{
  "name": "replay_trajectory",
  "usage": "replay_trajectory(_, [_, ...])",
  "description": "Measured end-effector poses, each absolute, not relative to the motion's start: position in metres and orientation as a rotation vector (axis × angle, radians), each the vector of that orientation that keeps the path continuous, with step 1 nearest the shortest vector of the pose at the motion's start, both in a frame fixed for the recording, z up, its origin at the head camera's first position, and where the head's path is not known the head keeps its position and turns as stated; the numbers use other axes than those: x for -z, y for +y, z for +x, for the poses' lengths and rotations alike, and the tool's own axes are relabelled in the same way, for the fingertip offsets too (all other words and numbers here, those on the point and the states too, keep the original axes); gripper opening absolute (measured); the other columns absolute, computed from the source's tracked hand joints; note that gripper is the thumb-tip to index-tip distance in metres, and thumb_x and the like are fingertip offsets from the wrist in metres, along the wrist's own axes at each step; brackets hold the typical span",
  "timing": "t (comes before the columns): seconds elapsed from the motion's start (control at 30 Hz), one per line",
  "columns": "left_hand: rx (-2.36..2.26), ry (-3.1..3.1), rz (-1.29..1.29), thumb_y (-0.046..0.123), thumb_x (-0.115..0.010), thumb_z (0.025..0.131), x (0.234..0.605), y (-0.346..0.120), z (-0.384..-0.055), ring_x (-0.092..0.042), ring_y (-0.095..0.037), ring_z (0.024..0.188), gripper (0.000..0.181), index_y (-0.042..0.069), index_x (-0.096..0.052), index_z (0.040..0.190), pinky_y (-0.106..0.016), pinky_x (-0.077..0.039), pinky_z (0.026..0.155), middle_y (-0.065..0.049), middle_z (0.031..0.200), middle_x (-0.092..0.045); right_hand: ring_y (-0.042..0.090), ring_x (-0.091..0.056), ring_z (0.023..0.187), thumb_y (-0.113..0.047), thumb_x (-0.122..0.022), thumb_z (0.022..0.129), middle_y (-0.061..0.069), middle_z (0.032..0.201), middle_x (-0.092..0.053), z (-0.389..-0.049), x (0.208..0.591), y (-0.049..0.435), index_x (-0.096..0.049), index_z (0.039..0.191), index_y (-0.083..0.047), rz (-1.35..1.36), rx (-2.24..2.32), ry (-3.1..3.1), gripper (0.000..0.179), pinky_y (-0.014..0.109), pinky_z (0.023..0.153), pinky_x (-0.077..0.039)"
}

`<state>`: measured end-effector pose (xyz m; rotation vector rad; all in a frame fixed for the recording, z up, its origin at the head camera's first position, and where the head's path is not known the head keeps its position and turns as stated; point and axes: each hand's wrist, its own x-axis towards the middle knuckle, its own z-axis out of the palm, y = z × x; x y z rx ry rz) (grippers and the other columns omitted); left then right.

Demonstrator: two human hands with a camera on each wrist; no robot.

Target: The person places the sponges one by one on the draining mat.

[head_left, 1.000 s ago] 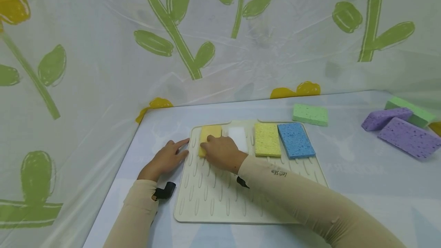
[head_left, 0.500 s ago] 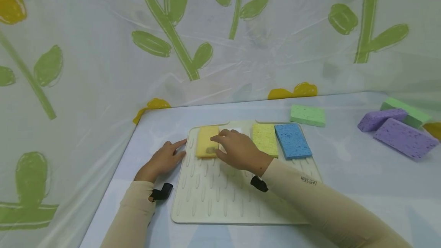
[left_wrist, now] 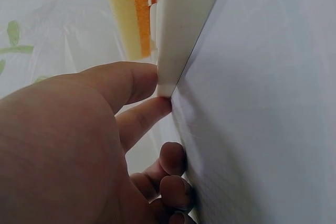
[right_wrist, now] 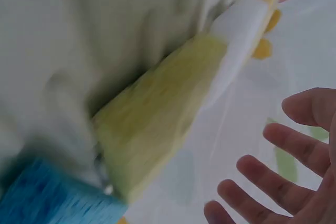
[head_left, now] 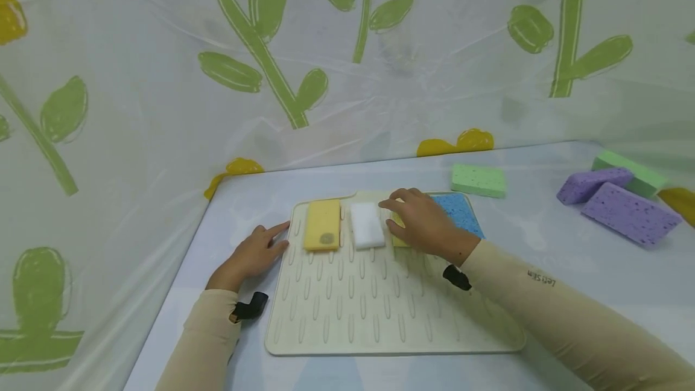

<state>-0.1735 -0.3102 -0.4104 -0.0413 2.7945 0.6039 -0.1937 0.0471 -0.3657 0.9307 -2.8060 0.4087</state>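
Note:
A cream ridged drying mat (head_left: 347,330) lies on the table with a row of sponges along its far side. From left to right come a yellow-orange sponge (head_left: 322,222) with a dark round spot, a white sponge (head_left: 367,225), a speckled yellow sponge (right_wrist: 163,108) and a blue sponge (head_left: 461,213). My left hand (head_left: 247,258) touches the mat's left edge with thumb and forefinger. Spread above the yellow sponge, my right hand (head_left: 426,225) holds nothing and hides most of it in the head view. The right wrist view shows its fingers apart from the sponges.
A light green sponge (head_left: 478,180) lies just behind the mat's far right corner. Farther right, two purple sponges (head_left: 630,215) and another green sponge (head_left: 632,174) form a loose pile. A flower-print sheet (head_left: 163,107) hangs behind and left of the table.
My right hand has let go of the yellow-orange sponge and moved right, past the white sponge to above the speckled yellow one. The left hand stays at the mat's edge.

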Motion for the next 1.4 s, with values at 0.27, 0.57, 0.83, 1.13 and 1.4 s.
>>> replay_trajectory(0.27, [-0.614,2.806,-0.041,0.036,-0.052,0.102,0.412,-0.313,-0.174,-0.044,-0.021,0.079,0.056,0.026,-0.038,0.156,-0.035,-0.035,0.066,-0.009,0.097,-0.042,0.041,-0.051,0.128,-0.024,-0.066,0.096,0.02,0.14,-0.053,-0.214,0.368,0.083,-0.06,0.137,-0.011,0.87,-0.354,-2.818,0.043,0.058,0.099,-0.045])
replay_trajectory(0.57, [-0.624,2.797,-0.061,0.036,-0.053,0.102,0.412,-0.308,-0.173,-0.044,-0.021,0.079,0.056,0.027,-0.038,0.155,-0.035,-0.034,0.067,-0.009,0.096,-0.042,0.049,-0.033,0.14,-0.029,-0.054,0.103,0.026,0.155,-0.035,-0.234,0.371,0.126,-0.042,0.152,-0.01,0.712,-0.329,-2.967,0.054,0.068,0.106,-0.032])
replay_trajectory(0.83, [-0.632,2.785,-0.11,0.038,-0.053,0.102,0.413,-0.308,-0.174,-0.045,-0.021,0.081,0.056,0.03,-0.038,0.155,-0.036,-0.035,0.068,-0.009,0.099,-0.043,0.055,-0.021,0.143,-0.038,-0.044,0.105,0.032,0.158,-0.022,-0.253,0.375,0.16,-0.03,0.157,-0.008,0.614,-0.242,-3.091,0.062,0.071,0.11,-0.025])
replay_trajectory(1.13, [-0.642,2.781,-0.121,0.037,-0.053,0.102,0.412,-0.309,-0.172,-0.045,-0.022,0.081,0.056,0.029,-0.038,0.155,-0.035,-0.035,0.068,-0.009,0.099,-0.043,0.061,-0.016,0.14,-0.045,-0.037,0.106,0.036,0.156,-0.018,-0.269,0.382,0.188,-0.027,0.157,-0.006,0.489,-0.234,-3.21,0.065,0.075,0.107,-0.021])
replay_trajectory(1.4, [-0.628,2.778,-0.116,0.039,-0.053,0.102,0.412,-0.31,-0.174,-0.046,-0.021,0.082,0.056,0.031,-0.038,0.155,-0.036,-0.036,0.069,-0.008,0.1,-0.043,0.064,-0.018,0.137,-0.04,-0.04,0.106,0.039,0.154,-0.016,-0.276,0.385,0.205,-0.021,0.157,-0.001,0.43,-0.218,-3.266,0.067,0.078,0.103,-0.025])
